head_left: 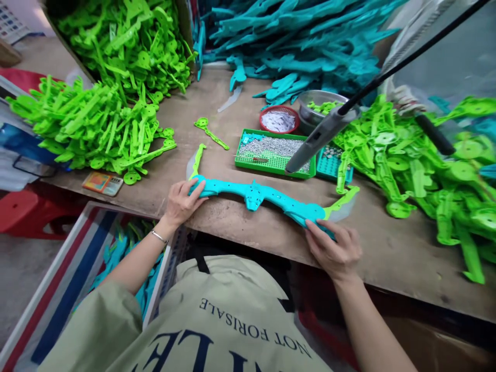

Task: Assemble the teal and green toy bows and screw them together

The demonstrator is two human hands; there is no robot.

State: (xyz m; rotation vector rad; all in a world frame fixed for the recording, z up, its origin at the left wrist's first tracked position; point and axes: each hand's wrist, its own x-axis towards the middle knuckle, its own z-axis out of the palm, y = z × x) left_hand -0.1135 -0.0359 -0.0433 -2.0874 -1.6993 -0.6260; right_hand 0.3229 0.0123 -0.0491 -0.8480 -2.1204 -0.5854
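A bow-shaped blue plastic toy lies across the front of the workbench, with a moulded animal head at its middle. From each end sticks a green arm with a translucent blade-like piece. My left hand is closed on the toy's left end, fingers over the round joint and thumb along the lower edge. At the other end, my right hand pinches the toy just below its round joint. Behind the toy, a single green plastic arm rests on the wood.
Green parts are heaped at left and right. A blue pile stands behind. A green tray of small metal pieces sits beneath a hanging electric screwdriver. Nearby are a red basket and a metal bowl.
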